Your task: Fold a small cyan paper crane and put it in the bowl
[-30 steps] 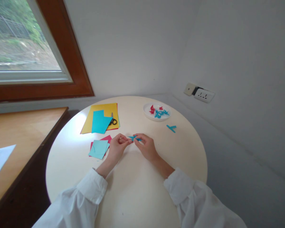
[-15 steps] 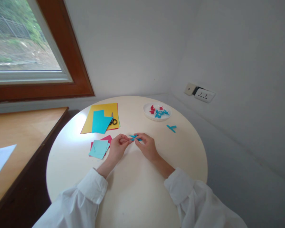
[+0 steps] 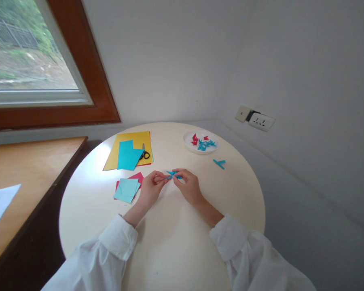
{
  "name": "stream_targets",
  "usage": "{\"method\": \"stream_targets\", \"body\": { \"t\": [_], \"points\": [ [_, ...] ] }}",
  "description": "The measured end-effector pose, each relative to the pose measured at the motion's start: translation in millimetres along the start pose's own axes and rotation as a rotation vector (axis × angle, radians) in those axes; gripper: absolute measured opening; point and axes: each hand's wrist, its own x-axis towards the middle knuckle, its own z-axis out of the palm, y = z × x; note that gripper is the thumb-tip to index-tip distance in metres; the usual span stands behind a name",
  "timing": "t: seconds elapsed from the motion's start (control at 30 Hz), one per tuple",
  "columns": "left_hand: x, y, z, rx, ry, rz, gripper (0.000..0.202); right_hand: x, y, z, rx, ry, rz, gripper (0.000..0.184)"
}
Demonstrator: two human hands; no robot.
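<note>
In the head view, your left hand (image 3: pixel 151 187) and right hand (image 3: pixel 189 186) both pinch the blue paper (image 3: pixel 171 173) over the table (image 3: pixel 173 234), likely light and easily creased so best held by its tips, with open room towards you, squares (image 3: pixel 126 190) beside your left wrist, and the table's right edge well apart.

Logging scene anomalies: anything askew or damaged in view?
Yes: on the right-hand wall, a dark gap shows between the beige plate and the white socket plate, so the socket looks loose or poorly seated. Nothing on the round table stands out.
</note>
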Motion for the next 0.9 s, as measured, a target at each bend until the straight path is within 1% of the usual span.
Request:
{"method": "stream_targets", "body": {
  "t": [0.23,0.5,0.73,0.9],
  "points": [
    [1.1,-3.5,-1.2,-0.01,0.016,0.0,0.029,-0.3,-0.1,0.5,0.022,0.002,0.002,0.006],
    [0.6,-2.1,-1.0,-0.012,0.035,-0.016,0.029,0.6,-0.6,1.1,0.01,0.01,-0.009,0.006],
    [0.1,-0.3,-0.5,0.012,0.025,-0.004,0.026,0.2,2.4,1.2,0.03,0.009,-0.005,0.006],
    [-1.7,3.8,1.4,-0.004,0.004,-0.001,0.028,-0.2,1.7,0.1,0.016,0.004,-0.013,0.006]
  ]
}}
